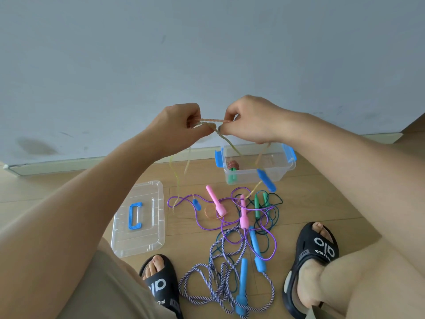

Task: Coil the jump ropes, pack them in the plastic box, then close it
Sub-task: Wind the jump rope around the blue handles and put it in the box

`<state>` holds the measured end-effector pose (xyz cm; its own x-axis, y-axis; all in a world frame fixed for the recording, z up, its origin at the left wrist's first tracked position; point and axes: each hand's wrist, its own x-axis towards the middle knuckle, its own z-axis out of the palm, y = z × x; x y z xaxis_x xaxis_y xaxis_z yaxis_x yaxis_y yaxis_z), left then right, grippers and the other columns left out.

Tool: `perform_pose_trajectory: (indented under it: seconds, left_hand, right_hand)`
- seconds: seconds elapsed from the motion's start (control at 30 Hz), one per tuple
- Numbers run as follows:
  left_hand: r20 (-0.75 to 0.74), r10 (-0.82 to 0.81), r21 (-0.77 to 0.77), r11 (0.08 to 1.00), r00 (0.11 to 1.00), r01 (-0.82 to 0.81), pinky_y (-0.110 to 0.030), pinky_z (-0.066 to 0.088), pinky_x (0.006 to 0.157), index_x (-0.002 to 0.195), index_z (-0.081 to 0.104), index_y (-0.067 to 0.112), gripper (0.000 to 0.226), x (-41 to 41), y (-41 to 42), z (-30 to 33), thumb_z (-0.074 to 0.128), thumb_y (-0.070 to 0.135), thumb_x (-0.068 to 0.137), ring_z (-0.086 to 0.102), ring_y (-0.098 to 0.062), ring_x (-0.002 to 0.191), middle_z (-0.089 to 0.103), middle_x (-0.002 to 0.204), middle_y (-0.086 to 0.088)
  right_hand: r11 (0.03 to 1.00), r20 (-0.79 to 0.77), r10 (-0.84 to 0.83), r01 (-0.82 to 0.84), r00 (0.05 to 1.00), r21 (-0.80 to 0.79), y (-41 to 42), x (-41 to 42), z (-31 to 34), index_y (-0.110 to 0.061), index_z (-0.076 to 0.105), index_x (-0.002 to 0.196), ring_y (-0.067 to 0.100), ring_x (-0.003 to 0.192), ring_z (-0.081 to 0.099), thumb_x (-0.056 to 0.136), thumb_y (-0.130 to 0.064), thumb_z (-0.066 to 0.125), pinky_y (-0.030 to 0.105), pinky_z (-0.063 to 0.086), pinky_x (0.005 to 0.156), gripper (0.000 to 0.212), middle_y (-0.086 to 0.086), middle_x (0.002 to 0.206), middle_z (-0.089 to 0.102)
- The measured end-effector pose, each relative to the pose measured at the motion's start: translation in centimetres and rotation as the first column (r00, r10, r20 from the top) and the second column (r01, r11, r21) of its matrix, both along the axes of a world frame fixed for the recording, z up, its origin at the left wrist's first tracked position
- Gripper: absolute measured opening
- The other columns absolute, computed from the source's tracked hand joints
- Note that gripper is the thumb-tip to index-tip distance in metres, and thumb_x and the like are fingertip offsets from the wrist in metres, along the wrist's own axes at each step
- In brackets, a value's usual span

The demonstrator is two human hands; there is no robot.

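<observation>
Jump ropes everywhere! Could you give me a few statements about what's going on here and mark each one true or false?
1. Both hands hold the same yellowish rope. True: the left hand and right hand both grip it above the floor.
2. The plastic box is closed. False: it stands open, and its clear lid lies apart on the floor.
3. The box is empty. False: a coiled rope with green handles already lies inside.
4. A purple rope with pink handles lies loose on the floor. True.
5. The lid carries a blue handle. True.
</observation>
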<state>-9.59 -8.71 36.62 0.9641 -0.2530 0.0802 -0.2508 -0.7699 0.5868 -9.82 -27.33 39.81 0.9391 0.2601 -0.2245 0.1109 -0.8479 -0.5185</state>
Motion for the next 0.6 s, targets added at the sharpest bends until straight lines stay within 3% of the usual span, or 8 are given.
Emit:
perform_pose_trajectory:
  seconds: [0.1,0.17,0.23,0.3,0.4,0.5,0.6]
  left_hand:
    - [0.008,0.026,0.014,1.0,1.0,-0.026,-0.022,0.027,0.048,0.066,0.038,0.015,0.046,0.0,-0.1,0.0,0.063,0.043,0.092,0.03,-0.013,0.053,0.036,0.06,0.004]
    - [-0.016,0.026,0.017,1.0,1.0,-0.026,-0.025,0.028,0.05,0.068,0.039,0.014,0.044,0.0,-0.1,0.1,0.061,0.044,0.093,0.031,-0.015,0.055,0.038,0.062,0.003]
    - [-0.053,0.017,0.006,1.0,0.998,-0.017,-0.026,0.033,0.052,0.072,0.045,0.014,0.04,0.0,-0.1,0.1,0.06,0.044,0.093,0.037,-0.015,0.056,0.043,0.065,0.002]
    - [-0.103,0.001,-0.032,0.999,0.995,-0.004,-0.028,0.041,0.055,0.076,0.052,0.015,0.035,0.0,-0.1,0.1,0.058,0.045,0.094,0.043,-0.016,0.058,0.047,0.067,0.002]
    - [-0.168,-0.025,-0.046,0.999,0.986,0.018,-0.03,0.041,0.055,0.076,0.054,0.008,0.039,0.0,-0.1,0.3,0.057,0.042,0.094,0.041,-0.017,0.056,0.043,0.064,-0.001]
    - [-0.263,-0.046,-0.084,0.996,0.964,0.024,-0.028,0.033,0.054,0.064,0.039,0.011,0.043,-0.1,0.0,0.6,0.061,0.035,0.093,0.032,-0.019,0.057,0.032,0.062,-0.004]
    - [-0.355,-0.064,-0.139,0.99,0.933,0.015,-0.024,0.033,0.047,0.062,0.037,0.012,0.043,-0.1,0.2,0.7,0.062,0.03,0.092,0.029,-0.019,0.055,0.028,0.067,-0.009]
  right_hand:
    - [0.999,-0.144,0.006,0.001,0.99,0.048,0.1,-0.4,0.2,-0.015,0.065,0.095,0.021,0.055,0.043,0.089,-0.024,0.055,0.025,0.037,0.047,0.015,-0.002,0.074,0.07]
    - [0.994,-0.255,0.008,0.02,0.967,0.109,0.2,-0.6,0.0,-0.013,0.062,0.101,0.018,0.053,0.036,0.089,-0.017,0.053,0.023,0.031,0.042,0.016,0.0,0.079,0.075]
    - [0.991,-0.316,0.009,0.034,0.949,0.129,0.4,-0.8,-0.2,-0.011,0.059,0.107,0.016,0.053,0.033,0.088,-0.012,0.052,0.021,0.028,0.041,0.021,0.002,0.086,0.077]
    - [0.991,-0.339,0.004,0.041,0.941,0.126,0.4,-0.9,-0.4,-0.009,0.057,0.112,0.015,0.053,0.032,0.087,-0.008,0.054,0.019,0.027,0.041,0.025,-0.003,0.079,0.076]
    - [0.994,-0.306,-0.019,0.05,0.952,0.093,0.3,-0.6,-0.6,-0.006,0.059,0.11,0.014,0.048,0.031,0.086,-0.008,0.06,0.02,0.025,0.039,0.024,-0.014,0.047,0.062]
    - [0.997,-0.237,-0.036,0.05,0.971,0.054,0.1,-0.2,-0.9,-0.007,0.063,0.103,0.017,0.05,0.04,0.086,-0.016,0.059,0.022,0.031,0.041,0.019,-0.004,0.07,0.075]
    - [0.997,-0.109,-0.034,0.027,0.993,-0.068,-0.1,-0.1,-1.4,-0.01,0.067,0.091,0.017,0.053,0.055,0.087,-0.028,0.063,0.023,0.041,0.049,0.018,0.0,0.071,0.075]
